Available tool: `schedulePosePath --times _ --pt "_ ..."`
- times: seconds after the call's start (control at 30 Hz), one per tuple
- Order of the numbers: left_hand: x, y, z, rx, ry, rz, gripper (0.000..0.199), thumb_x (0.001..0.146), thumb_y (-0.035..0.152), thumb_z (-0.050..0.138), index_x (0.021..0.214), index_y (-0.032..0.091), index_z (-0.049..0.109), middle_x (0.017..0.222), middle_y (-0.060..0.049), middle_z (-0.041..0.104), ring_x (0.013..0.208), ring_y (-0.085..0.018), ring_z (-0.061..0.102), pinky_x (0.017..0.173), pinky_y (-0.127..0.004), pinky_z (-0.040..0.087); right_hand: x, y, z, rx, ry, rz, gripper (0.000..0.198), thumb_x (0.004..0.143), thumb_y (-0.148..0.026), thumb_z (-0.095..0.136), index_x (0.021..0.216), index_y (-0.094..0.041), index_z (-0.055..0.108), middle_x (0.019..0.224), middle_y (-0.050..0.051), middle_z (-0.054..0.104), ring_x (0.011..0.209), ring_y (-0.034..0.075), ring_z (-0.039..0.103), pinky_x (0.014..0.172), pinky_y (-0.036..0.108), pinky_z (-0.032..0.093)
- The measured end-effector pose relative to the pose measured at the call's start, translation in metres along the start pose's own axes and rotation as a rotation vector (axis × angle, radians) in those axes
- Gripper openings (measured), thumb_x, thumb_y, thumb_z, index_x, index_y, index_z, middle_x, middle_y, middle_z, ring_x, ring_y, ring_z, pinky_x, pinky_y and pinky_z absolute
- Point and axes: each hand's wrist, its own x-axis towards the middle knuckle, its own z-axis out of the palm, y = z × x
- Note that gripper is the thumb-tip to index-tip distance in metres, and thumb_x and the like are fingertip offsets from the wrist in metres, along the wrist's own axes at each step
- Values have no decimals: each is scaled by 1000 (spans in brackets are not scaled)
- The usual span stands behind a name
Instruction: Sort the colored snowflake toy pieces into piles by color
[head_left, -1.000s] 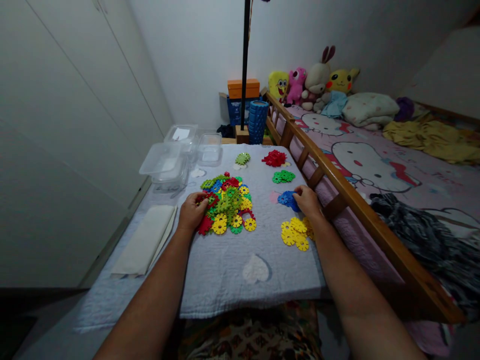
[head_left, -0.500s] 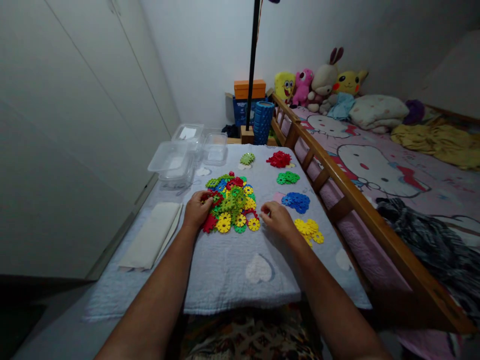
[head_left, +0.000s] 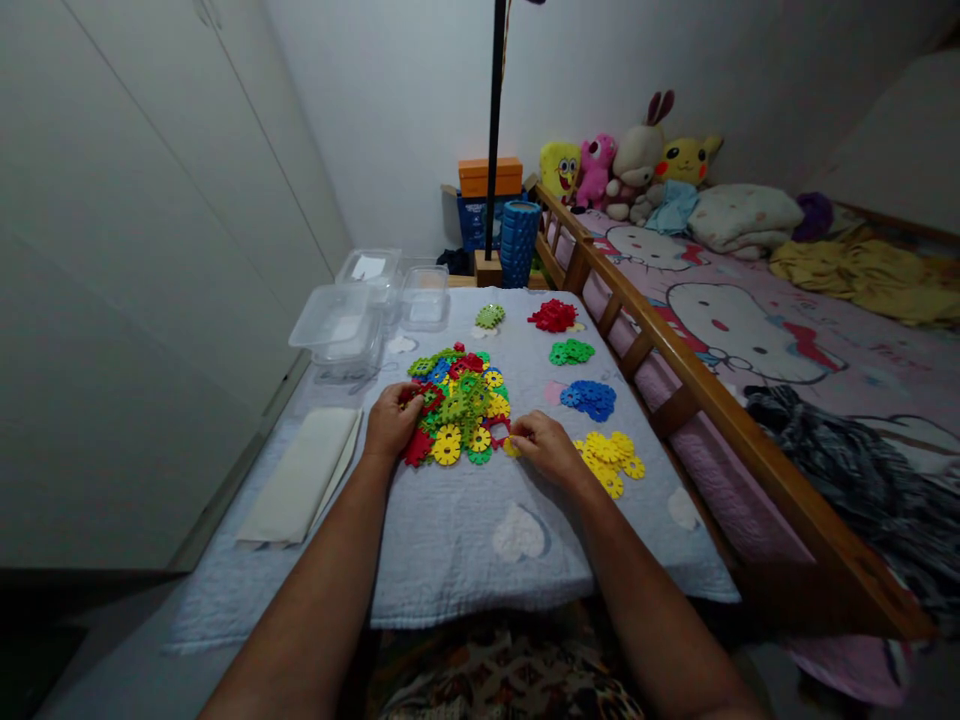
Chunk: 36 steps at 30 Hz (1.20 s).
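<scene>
Writing, blue cardboard box point(head_left: 470, 222): pale print on the front, too small to read.
Writing, pink cartoon-print bed sheet point(head_left: 739, 290): reddish letters toward the right, too blurred to read.
White paper slip point(head_left: 369, 267): at a clear plastic container point(head_left: 334, 315) in the far-left group; any text illegible.
Yellow notched plastic disc point(head_left: 511, 448): round, mostly covered by fingers; can't tell which way its face tilts.
Disc location: right edge of the mixed-colour heap of notched plastic discs point(head_left: 463, 402), on the pale blue-grey quilted cloth point(head_left: 450, 545).
Disc vs hands: at right fingertips, well apart from left hand, heap between.
Right hand point(head_left: 546, 446): thumb and forefinger nearly together at the disc, other fingers curled; looks like contact, can't tell if grip is firm.
Left hand point(head_left: 391, 422): half curled, fingertips on the heap's left edge by red pieces; can't tell if it has hold of one.
Sorted piles: yellow discs point(head_left: 609, 460) nearest, just beyond right wrist; then blue discs point(head_left: 590, 400), green discs point(head_left: 572, 352), red discs point(head_left: 553, 316) farthest. Lime-green discs point(head_left: 490, 316) beyond heap.
Folded off-white sheet point(head_left: 296, 480): left of left hand, long axis near-left to far-right.
</scene>
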Motion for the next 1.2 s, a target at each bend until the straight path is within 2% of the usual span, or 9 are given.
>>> schedulePosePath --times 0.1,0.23,0.37,0.5,0.67,0.9,1.03,1.2 --pt "0 0 0 -1 0 1 32 81 41 57 102 21 71 108 -7 72 98 -24 67 95 -39 52 -6 12 -26 122 28 31 10 83 -21 58 79 -18 66 78 1 64 75 15 58 71 26 42" --pt "0 2 -1 4 -10 0 33 81 41 56 102 21 71 108 -8 71 98 -24 66 95 -39 51 -25 40 -65 146 120 153 14 79 -32 61 78 -19 65 70 -1 61 67 16 56 63 27 40" --pt "0 4 -1 13 -4 -7 33 80 42 57 101 20 71 109 -8 71 98 -24 66 95 -40 51 -47 62 -82 87 148 242 16 76 -35 62 78 -20 65 72 1 63 68 17 58 62 27 40" --pt "-1 5 -2 15 -1 -11 32 80 41 57 101 21 71 110 -7 71 98 -23 66 95 -39 51 -57 67 -77 -29 159 250 12 78 -30 57 77 -20 64 72 1 63 68 17 58 63 28 39" --pt "-2 6 -2 17 1 -17 32 80 41 57 102 21 71 110 -7 71 96 -23 66 94 -37 52 -56 68 -70 -271 190 144 9 78 -22 55 78 -20 64 83 5 65 81 20 58 74 30 41" --pt "-1 5 -1 11 -3 -14 31 82 40 57 102 21 70 111 -7 71 102 -23 66 97 -38 51 -54 67 -70 -468 129 140 13 82 -17 56 85 -20 69 91 8 66 92 23 58 87 34 41" --pt "-1 4 0 -8 -4 -19 31 82 40 58 104 21 70 112 -8 71 103 -24 66 98 -38 51 -36 47 -64 -429 111 106 14 88 -18 57 92 -19 70 95 8 67 94 22 58 88 33 41" --pt "-2 4 -1 3 -9 -33 32 82 39 58 105 21 70 110 -8 71 101 -24 66 97 -39 51 -8 7 -30 -327 -61 -24 19 90 -15 58 105 -19 70 100 8 66 95 20 58 88 29 42"
